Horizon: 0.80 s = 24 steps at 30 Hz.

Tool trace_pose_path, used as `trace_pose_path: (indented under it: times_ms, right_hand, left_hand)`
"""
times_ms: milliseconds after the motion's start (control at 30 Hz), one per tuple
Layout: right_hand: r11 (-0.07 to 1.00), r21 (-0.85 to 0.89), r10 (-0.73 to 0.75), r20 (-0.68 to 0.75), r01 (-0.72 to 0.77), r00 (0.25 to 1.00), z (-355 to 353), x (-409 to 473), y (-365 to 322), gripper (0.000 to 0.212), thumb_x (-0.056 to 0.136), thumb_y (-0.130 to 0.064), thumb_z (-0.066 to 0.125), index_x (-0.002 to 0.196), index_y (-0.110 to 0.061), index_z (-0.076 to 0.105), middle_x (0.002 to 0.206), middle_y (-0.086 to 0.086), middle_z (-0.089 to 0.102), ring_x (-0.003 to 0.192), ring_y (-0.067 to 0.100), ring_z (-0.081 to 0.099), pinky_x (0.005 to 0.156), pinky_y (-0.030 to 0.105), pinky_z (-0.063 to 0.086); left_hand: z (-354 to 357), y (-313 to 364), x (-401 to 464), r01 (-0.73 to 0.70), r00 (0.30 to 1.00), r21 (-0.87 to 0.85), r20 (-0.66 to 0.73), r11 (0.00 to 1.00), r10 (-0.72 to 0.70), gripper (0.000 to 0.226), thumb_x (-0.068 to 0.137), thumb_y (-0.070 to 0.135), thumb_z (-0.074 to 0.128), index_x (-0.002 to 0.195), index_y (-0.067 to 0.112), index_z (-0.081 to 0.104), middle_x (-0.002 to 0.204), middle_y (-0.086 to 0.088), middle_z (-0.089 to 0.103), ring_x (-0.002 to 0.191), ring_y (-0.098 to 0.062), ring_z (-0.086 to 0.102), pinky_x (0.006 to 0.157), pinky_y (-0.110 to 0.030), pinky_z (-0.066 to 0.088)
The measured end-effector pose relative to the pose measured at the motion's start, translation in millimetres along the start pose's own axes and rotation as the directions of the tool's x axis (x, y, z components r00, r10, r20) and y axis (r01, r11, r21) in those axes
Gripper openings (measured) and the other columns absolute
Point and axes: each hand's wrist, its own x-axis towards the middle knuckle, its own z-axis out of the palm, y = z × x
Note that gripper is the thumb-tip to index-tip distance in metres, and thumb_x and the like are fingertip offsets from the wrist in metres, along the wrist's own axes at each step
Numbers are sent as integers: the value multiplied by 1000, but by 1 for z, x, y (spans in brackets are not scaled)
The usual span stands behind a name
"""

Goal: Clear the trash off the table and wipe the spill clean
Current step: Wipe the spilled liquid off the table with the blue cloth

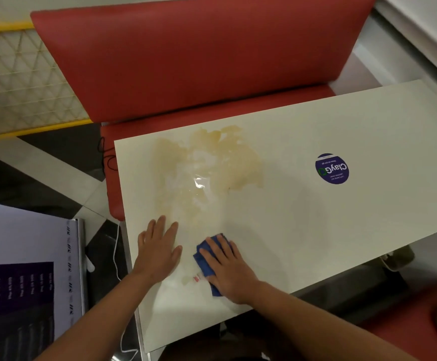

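Our left hand: our left hand (158, 247) lies flat on the table (316, 217), palm down, fingers straight and a little spread, holding nothing; it sits at the near left part of the top, just near of the spill.
Our right hand: our right hand (229, 269) presses flat on the blue cloth (207, 252), fingers straight and close together, pointing far and to the left; nothing is curled round the cloth that we can see.
Blue cloth: folded, pinned under our right hand on the near part of the table, with its far and left edges showing past the fingers.
Spill: a wide yellowish-brown spill (207, 162) spreads over the far left part of the table, with a wet shine near its middle; it lies well apart from the cloth. A smaller pale patch (186, 280) sits just left of the cloth, between our two hands.
Scrap: a small white and red scrap (197, 278) lies at the left edge of the cloth, touching the small patch.
Sticker: a round purple sticker (332, 168) sits on the right part of the table.
Seat: a red bench (186, 61) stands on the far side.
Board: a printed board (24, 269) leans at the near left, off the table.
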Motion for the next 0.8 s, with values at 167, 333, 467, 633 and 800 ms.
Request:
trace_pose_path:
  times_ms: [167, 333, 467, 633, 800]
  right_hand:
    - [971, 123, 208, -9, -205, 978, -33, 50, 45, 67, 96, -50, 31, 152, -14, 41, 160, 16, 37, 146, 44, 32, 110, 59, 41]
    - [961, 118, 258, -52, -250, 965, -36, 63, 57, 72, 96, -53, 20, 156, -14, 32, 166, 14, 25, 152, 45, 20, 119, 56, 25]
    - [965, 94, 248, -51, -243, 967, -30, 64, 57, 68, 102, -48, 32, 160, -14, 24, 169, 13, 14, 155, 43, 8, 123, 55, 16]
    - [926, 137, 364, -87, -351, 927, -19, 43, 28, 71, 97, -50, 27, 157, -13, 29, 164, 18, 29, 151, 48, 22, 118, 59, 29]
    - [915, 178, 378, -63, -362, 924, 13, -16, -45, 72, 98, -48, 35, 160, -13, 25, 167, 19, 22, 154, 45, 15, 121, 55, 14]
  left_hand:
    - [-5, 6, -2, 25, 999, -9, 23, 1000, -25, 67, 102, 47, 47, 159, 25, 20, 169, -12, 8, 155, -37, 7, 122, -54, 19]
    - [-6, 12, -3, 49, 999, -37, 11, 998, -49, 66, 102, 43, 48, 158, 24, 20, 169, -14, 6, 155, -38, 4, 123, -56, 17]
    - [-3, 13, -3, 61, 998, -49, 12, 997, -60, 65, 103, 41, 47, 159, 25, 18, 169, -13, 3, 155, -37, 1, 123, -56, 14]
    - [-6, 11, -4, 25, 1000, -47, 2, 999, -25, 66, 103, 43, 43, 160, 24, 16, 169, -12, 1, 155, -38, -1, 123, -56, 12]
    - [-16, -10, 0, -106, 994, 19, 42, 994, 105, 62, 101, 43, 47, 156, 26, 22, 166, -13, 12, 153, -38, 14, 119, -53, 26]
